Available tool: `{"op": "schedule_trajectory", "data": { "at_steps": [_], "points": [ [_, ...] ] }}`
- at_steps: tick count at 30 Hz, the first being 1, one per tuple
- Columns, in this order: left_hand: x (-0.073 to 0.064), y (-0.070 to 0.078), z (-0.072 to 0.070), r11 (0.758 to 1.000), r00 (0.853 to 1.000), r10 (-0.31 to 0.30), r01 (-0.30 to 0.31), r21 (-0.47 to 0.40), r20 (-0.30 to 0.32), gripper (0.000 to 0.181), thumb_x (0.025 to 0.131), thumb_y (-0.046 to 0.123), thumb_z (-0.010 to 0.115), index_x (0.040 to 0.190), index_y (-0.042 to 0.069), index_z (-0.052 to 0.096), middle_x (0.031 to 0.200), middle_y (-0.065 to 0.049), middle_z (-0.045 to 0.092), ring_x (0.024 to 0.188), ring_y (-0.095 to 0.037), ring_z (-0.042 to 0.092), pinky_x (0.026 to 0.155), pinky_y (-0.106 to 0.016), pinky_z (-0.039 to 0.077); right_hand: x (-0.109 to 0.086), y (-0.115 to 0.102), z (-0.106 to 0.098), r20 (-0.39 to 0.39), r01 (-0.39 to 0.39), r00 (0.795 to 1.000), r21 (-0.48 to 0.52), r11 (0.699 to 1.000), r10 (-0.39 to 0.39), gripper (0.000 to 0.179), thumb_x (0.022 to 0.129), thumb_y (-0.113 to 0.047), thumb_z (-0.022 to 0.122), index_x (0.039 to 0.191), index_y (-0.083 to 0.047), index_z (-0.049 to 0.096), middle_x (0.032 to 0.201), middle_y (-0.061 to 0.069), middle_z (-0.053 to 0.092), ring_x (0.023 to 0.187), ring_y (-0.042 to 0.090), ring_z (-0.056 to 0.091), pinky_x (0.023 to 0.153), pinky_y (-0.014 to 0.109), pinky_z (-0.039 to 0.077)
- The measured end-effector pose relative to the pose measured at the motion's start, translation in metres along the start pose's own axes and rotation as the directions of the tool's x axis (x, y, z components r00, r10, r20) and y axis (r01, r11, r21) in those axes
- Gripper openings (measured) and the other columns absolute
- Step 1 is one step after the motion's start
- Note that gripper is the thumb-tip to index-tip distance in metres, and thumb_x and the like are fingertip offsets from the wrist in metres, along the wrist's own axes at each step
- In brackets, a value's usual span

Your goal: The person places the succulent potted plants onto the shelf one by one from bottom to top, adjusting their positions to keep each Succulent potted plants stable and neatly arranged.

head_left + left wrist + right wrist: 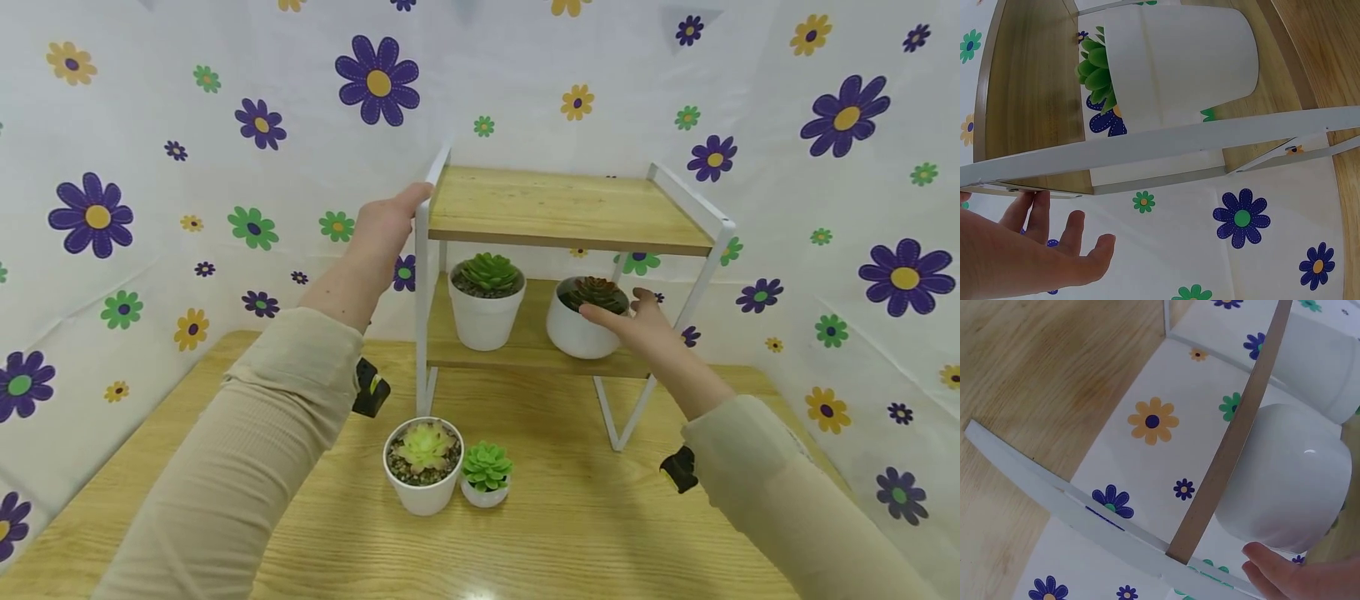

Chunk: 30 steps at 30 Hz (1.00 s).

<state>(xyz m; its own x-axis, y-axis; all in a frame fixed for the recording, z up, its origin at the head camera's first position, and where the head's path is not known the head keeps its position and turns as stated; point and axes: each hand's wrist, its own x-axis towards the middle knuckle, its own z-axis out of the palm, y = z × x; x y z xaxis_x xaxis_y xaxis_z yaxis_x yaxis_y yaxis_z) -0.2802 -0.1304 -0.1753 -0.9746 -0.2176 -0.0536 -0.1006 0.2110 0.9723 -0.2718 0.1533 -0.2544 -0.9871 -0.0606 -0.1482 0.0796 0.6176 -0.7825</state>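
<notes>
Here, 1 pot (577, 333) (right hand (647, 330) alongside)

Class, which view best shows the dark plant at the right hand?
Head, because the dark plant shows from above, inside its white pot. Right wrist shows mainly the pot's side; left wrist shows neither.

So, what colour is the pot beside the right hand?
That pot is white, clearest in the right wrist view.

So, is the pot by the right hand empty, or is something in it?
Not empty: in the head view, a dark reddish plant shows inside the white pot. How deeply it's filled, I can't tell.
</notes>
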Motion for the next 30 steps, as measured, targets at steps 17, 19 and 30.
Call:
{"op": "schedule_trajectory", "data": {
  "at_steps": [17, 19, 30],
  "points": [
    [-0.001, 0.0, 0.0, 1.0, 1.0, -0.009, 0.008, 0.02, 0.002, 0.072, 0.089, 0.055, 0.047, 0.146, 0.015, 0.03, 0.151, -0.002, 0.03, 0.139, -0.02, 0.028, 0.117, -0.042, 0.022, -0.054, 0.034, 0.01, 0.073, 0.14, 0.988, -0.066, 0.988, -0.135, 0.094, 0.088, -0.044, 0.06, 0.148, 0.001, 0.003, 0.15, 0.029, 0.018, 0.138, 0.048, 0.018, 0.111, 0.06, 0.022],
    [-0.001, 0.0, 0.0, 1.0, 1.0, -0.013, 0.013, 0.021, 0.003, 0.072, 0.089, 0.055, 0.046, 0.147, 0.015, 0.029, 0.152, -0.002, 0.03, 0.139, -0.02, 0.028, 0.117, -0.042, 0.022, -0.058, 0.038, 0.012, 0.088, 0.16, 0.984, -0.071, 0.985, -0.153, 0.094, 0.087, -0.042, 0.062, 0.147, 0.002, 0.006, 0.149, 0.029, 0.021, 0.138, 0.047, 0.018, 0.11, 0.061, 0.023],
    [-0.001, 0.001, 0.0, 1.0, 1.0, -0.024, 0.024, 0.016, 0.005, 0.074, 0.088, 0.055, 0.047, 0.147, 0.014, 0.027, 0.152, -0.002, 0.03, 0.139, -0.019, 0.028, 0.117, -0.04, 0.022, -0.065, 0.062, 0.035, 0.148, 0.246, 0.964, -0.187, 0.951, -0.22, 0.092, 0.076, -0.045, 0.074, 0.142, -0.001, 0.027, 0.139, 0.025, 0.043, 0.13, 0.046, 0.036, 0.099, 0.059, 0.038]
  ]
}}
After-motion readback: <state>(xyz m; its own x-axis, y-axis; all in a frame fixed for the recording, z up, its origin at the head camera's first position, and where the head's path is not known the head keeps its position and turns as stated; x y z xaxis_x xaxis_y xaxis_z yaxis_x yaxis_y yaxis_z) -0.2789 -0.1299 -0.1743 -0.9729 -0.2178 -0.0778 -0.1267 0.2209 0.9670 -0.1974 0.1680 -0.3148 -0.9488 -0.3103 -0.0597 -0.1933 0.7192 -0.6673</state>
